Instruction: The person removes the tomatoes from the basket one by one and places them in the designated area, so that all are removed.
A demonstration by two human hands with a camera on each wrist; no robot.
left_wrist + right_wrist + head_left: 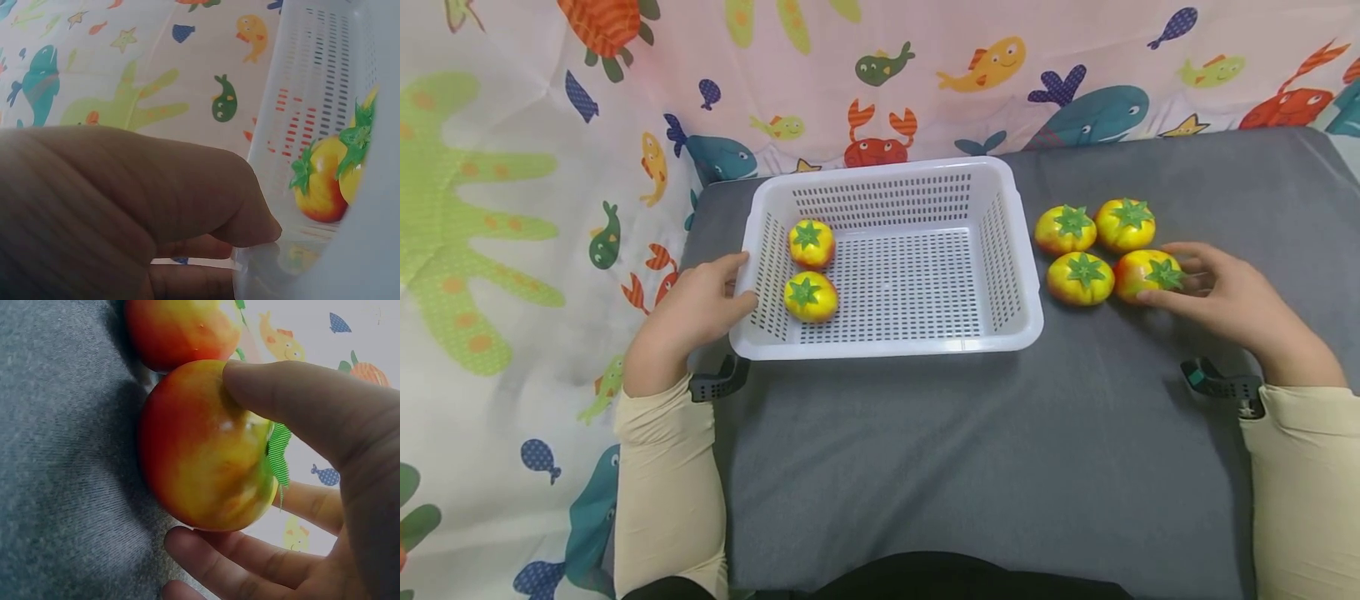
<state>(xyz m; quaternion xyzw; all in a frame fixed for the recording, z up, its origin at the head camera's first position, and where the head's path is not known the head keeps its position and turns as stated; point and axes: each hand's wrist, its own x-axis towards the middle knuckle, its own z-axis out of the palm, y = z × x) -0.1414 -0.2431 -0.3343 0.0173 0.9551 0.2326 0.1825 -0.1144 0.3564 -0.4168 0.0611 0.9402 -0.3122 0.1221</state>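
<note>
My left hand (688, 302) holds the left end of a white plastic basket (887, 345), thumb at the rim and fingers outside the wall, as the left wrist view shows. Inside the basket's left part sit two yellow-red imitation tomatoes with green star-shaped leaf tops, a rear tomato (812, 245) and a front tomato (810, 297). To the right of the basket, my right hand (1232, 292) grips another tomato (203, 450) from the side. Its thumb presses one side while the fingertips (181, 540) lie against the opposite side. The tomato sits at the grey cloth.
Beside the gripped tomato stand three more: a back-left tomato (1065, 231), a back-right tomato (1124, 226) and a front-left tomato (1080, 279). A grey cloth (970, 467) covers the table. Curtains (820, 75) printed with sea animals hang behind and at the left.
</note>
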